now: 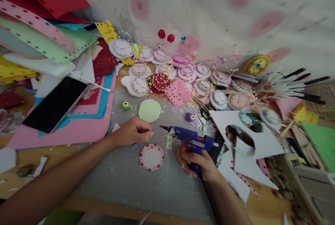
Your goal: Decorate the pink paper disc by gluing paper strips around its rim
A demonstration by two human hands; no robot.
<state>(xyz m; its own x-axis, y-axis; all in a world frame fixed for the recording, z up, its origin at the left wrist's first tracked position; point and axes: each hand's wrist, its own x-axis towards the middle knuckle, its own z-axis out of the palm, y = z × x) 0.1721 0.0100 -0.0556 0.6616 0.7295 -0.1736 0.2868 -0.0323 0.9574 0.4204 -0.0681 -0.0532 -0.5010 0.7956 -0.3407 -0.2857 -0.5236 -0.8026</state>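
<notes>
My right hand (195, 158) is wrapped round the handle of a blue glue gun (184, 134), its nozzle pointing left. A strip of pale green paper hangs from the gun's front. Facing the nozzle, my left hand (136, 130) pinches a thin stick (156, 128) with a tiny red piece at its tip, close to or touching the nozzle; I cannot tell which. Just below lies a round pale pink paper disc (151, 157) with red pieces around its rim. A pale green paper disc (149, 110) lies beyond my left hand.
All this sits on a grey cutting mat (125, 190). A green punch (126, 105), a purple punch (190, 117) and scissors (205, 113) lie farther back, before several decorated paper discs. A phone (56, 104) rests on coloured paper at left; cut white paper (251, 134) lies at right.
</notes>
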